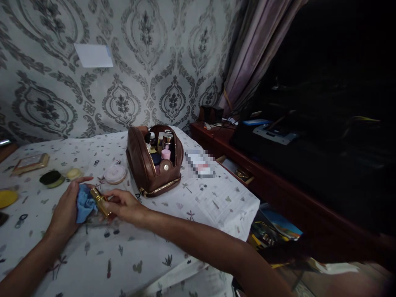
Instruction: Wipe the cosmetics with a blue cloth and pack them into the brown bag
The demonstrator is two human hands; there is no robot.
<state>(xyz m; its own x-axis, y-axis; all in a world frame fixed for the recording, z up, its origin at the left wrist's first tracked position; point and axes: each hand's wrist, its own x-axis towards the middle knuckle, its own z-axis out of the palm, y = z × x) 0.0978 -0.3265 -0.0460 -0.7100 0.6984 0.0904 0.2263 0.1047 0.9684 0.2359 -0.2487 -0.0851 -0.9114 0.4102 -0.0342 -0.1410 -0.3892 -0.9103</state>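
Note:
A crumpled blue cloth (84,203) is in my left hand (65,208), the fingers closed around it. My right hand (125,205) grips a shiny gold cosmetic tube (101,202), which is tilted and close against the cloth. Behind my hands stands a brown cosmetic bag (139,165), unzipped at the top, with several small bottles and a pink-capped container (166,154) inside. Between the bag and my left hand lies a round pale compact (115,174). A dark-topped round pot (52,179) and a small yellow round container (74,173) are just beyond my left fingers.
A flat rectangular palette (31,163) and a yellow disc (8,198) lie at the left. Right of the bag is a blurred-out flat item (200,163). A dark red desk with a partly open drawer (236,170) borders the white patterned cloth (216,206) on the right.

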